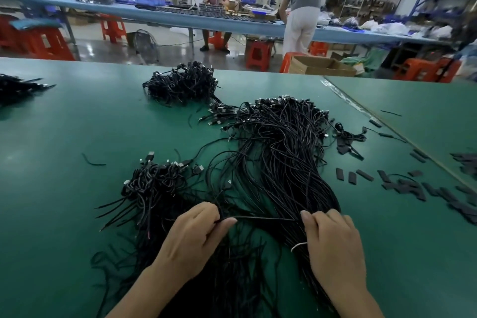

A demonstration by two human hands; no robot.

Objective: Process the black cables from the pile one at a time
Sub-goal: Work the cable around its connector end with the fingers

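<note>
i cannot tell whether the right hand [333, 242] grips the single thin black cable [263, 218]; its fingertips are hidden, and it covers part of the thin white tie [298, 246]. both forearms [144, 297] leave the bottom edge. the far-left heap of black cables [18, 88] is cropped.

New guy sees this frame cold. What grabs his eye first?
The big fan of black cables sprawled across the middle of the green table, cinched by a white tie near its front end. There, the left hand pinches a single cable stretched sideways toward the right hand, which rests on the bundle. Short black strips litter the table's right side.
</note>
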